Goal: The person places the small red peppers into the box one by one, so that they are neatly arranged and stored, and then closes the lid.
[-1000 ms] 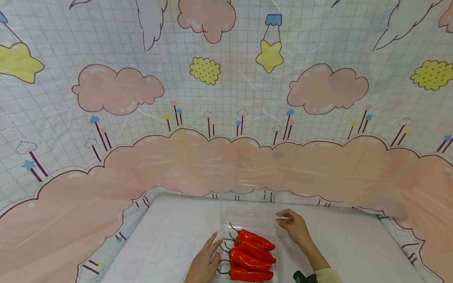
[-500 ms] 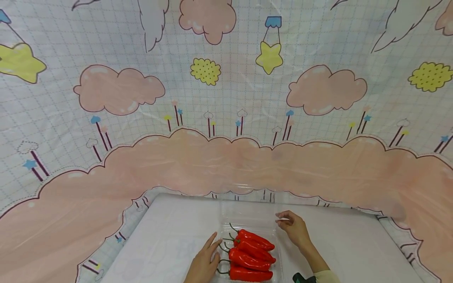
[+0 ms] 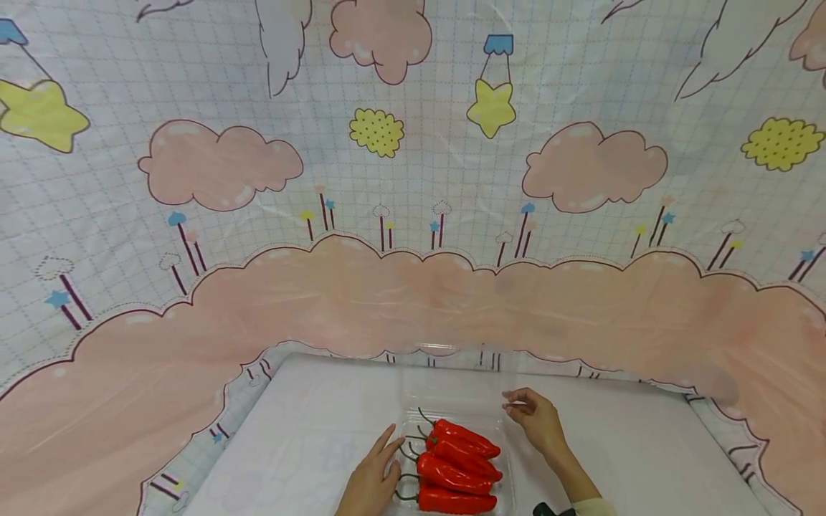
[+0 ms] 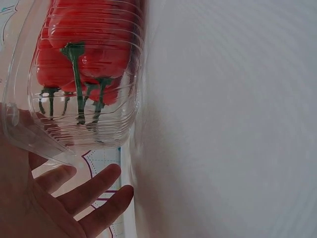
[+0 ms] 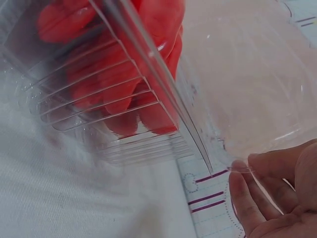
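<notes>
Several glossy red peppers (image 3: 454, 474) with green stems lie side by side in a clear plastic clamshell box (image 3: 508, 480). Its hinged transparent lid (image 3: 452, 390) stands raised at the far side. My left hand (image 3: 369, 476) rests along the box's left rim, its fingers spread and fairly straight; the left wrist view shows ribbed box walls (image 4: 86, 136) above the fingers. At the right, my right hand (image 3: 537, 421) pinches the lid's edge between thumb and fingertips, as the right wrist view shows, with the clear lid sheet (image 5: 247, 99) stretching up from it.
A white table surface (image 3: 632, 437) lies under the box. Behind it hangs a patterned cloth (image 3: 413, 301) with clouds and stars. A dark wrist device (image 3: 553, 509) sits by the right sleeve (image 3: 594, 507) at the lower edge.
The lid's far edge sits slightly lower in the head view than before. Both hands stay almost in place, and the peppers have not moved. The head view has tilted up a little.
</notes>
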Demonstrator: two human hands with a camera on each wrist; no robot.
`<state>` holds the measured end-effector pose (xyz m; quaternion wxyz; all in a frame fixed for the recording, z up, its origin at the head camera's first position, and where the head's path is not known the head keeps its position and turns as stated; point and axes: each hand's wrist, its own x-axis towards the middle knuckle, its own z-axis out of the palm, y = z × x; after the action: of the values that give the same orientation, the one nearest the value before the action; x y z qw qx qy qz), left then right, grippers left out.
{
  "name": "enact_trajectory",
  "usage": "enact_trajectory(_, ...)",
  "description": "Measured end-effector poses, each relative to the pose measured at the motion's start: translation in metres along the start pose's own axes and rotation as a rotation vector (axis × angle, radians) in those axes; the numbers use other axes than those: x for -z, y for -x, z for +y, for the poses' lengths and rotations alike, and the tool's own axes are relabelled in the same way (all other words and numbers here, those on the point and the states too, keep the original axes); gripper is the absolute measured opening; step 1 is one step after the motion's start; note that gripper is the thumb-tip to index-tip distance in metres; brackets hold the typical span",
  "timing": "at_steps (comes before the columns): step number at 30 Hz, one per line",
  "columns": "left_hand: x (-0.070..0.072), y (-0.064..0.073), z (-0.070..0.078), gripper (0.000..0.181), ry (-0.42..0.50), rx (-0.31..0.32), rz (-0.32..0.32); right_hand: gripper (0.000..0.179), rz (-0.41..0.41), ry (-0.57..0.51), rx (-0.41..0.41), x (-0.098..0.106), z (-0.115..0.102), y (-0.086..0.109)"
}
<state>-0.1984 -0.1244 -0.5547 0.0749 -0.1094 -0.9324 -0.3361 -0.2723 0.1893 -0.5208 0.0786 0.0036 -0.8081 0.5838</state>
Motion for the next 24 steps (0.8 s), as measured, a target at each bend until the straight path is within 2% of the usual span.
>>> enact_trajectory(8,0.0000,0.0012,-0.0006,0.037,0.009,0.003,-0.017,0.015,-0.005,-0.011,-0.011,-0.0002,0.0040,0.0016)
enact_trajectory(13,-0.0005,0.0021,-0.0009,0.041,0.007,-0.005,-0.001,0.014,0.000,-0.013,-0.011,0.0001,0.0039,0.0030)
enact_trajectory(20,0.0025,0.0027,-0.0011,0.045,0.086,-0.031,0.061,0.013,0.012,-0.023,-0.002,0.0000,0.0037,0.0032)
enact_trajectory(24,0.0055,0.0004,-0.0021,0.043,0.085,-0.055,0.122,0.014,0.009,-0.024,0.028,0.0001,0.0042,0.0030)
